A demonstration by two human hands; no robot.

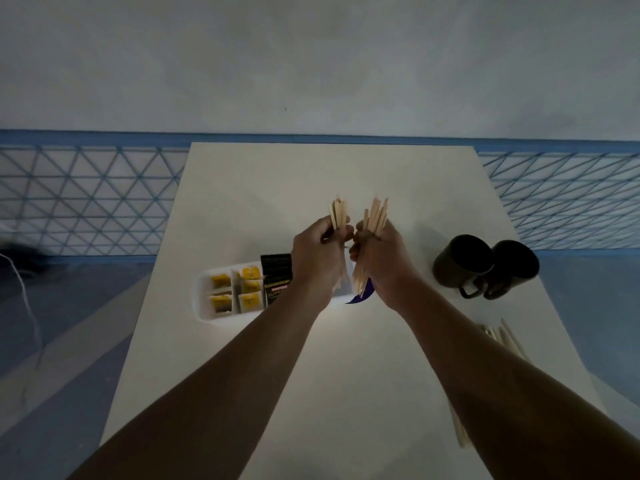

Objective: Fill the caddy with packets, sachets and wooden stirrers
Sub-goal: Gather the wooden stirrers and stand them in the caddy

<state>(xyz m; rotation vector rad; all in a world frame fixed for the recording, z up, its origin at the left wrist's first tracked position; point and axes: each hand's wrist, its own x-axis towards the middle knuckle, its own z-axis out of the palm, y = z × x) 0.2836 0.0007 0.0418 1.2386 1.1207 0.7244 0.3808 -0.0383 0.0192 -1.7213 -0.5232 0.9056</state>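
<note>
Wooden stirrers (375,216) are gripped in bunches by closed fingers of left hand (317,252) and right hand (381,261), above the caddy (204,299) mid-surface.

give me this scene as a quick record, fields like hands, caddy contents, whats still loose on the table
left hand: left hand shut on a bundle of wooden stirrers, above the caddy
right hand: right hand shut on a second bundle
caddy: white caddy on the table, its right end hidden by the hands
caddy contents: yellow sachets in the left compartments, black packets beside them
loose: more stirrers by the right table edge
other: two dark mugs on the right
</note>
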